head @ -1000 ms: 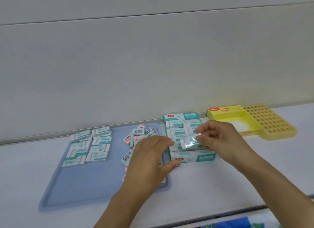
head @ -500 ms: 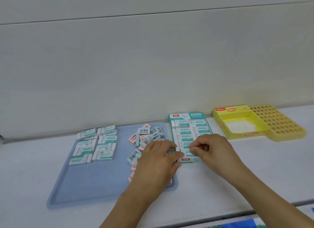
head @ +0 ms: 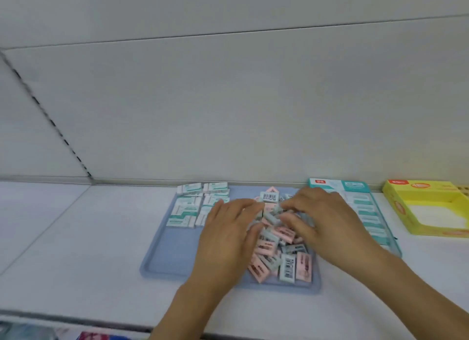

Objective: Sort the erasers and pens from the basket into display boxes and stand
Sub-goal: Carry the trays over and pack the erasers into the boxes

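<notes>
Blue tray (head: 172, 258) lies at frame centre on the white tabletop (head: 76, 238). Loose pink and grey erasers (head: 276, 248) are piled in its right half; white-and-teal erasers (head: 189, 207) sit in rows at its upper left. Left hand (head: 228, 233) rests over the pile, fingers extended. Right hand (head: 327, 223) reaches in with curled fingers; whether they grip an eraser cannot be determined. Teal display box (head: 365, 207) stands right of the tray, yellow display box (head: 416, 205) at the right edge.

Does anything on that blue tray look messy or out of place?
Yes. The pink and grey erasers lie heaped at all angles on the blue tray's right side, while the white-and-teal erasers at its far left sit in rows.
</notes>
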